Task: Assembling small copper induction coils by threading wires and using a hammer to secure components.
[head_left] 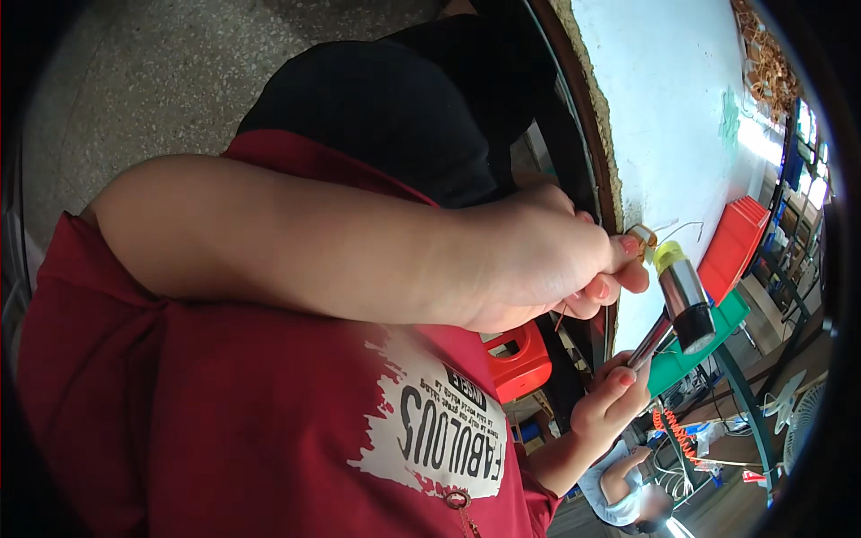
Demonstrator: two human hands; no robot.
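My left hand point(592, 260) reaches over the table edge with its fingers pinched together. Between thumb and fingertips is a small brass-coloured bent piece point(642, 237), its full shape partly covered by the fingers. Thin wire ends stick out beside it over the white tabletop. My right hand point(619, 394) is closed around the slim metal handle of a hammer point(683, 300). The hammer's head is a silver cylinder with a yellow face at one end and a black one at the other. Its yellow face sits right beside the brass-coloured piece; I cannot tell whether they touch.
The white tabletop point(664, 117) has a rough, worn rim. A heap of copper-coloured pieces point(769, 63) lies on its far side. Beyond the hammer stand a red bin point(734, 247) and a green bin point(700, 345). A red stool point(520, 363) is below; another person point(623, 484) sits farther off.
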